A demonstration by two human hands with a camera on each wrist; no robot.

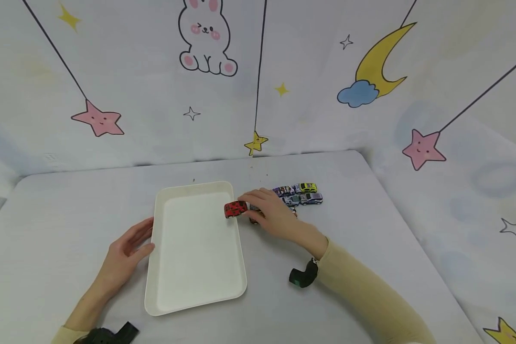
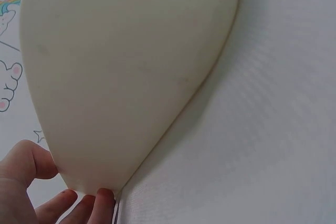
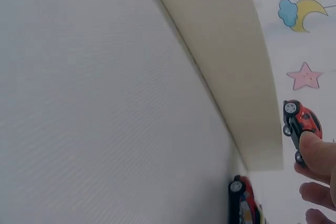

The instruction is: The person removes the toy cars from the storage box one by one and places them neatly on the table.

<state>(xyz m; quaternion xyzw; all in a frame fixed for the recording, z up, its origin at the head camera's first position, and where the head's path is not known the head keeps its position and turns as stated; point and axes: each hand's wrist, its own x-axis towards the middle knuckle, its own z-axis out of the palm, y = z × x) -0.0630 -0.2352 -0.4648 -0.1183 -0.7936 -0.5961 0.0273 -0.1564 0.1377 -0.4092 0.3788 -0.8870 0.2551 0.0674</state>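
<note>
My right hand (image 1: 272, 213) pinches a red toy car with black spots (image 1: 235, 209) between thumb and fingers, over the right rim of a white tray (image 1: 153, 286). In the right wrist view the red toy car (image 3: 303, 124) shows its wheels and dark underside, raised higher than the tray's side wall (image 3: 226, 51). At the tray's left side, my left hand (image 1: 126, 253) touches the rim with thumb and fingertips. The left wrist view shows its fingertips (image 2: 105, 198) against the tray's outer wall (image 2: 131, 77). No object is visible inside the tray.
Several small toy cars stand together right of the tray, among them a yellow-green one (image 1: 306, 188) and a silver one (image 1: 311, 198). My right hand partly covers others. Behind the white table (image 1: 318, 306) hangs a cloth printed with stars, a moon and a rabbit.
</note>
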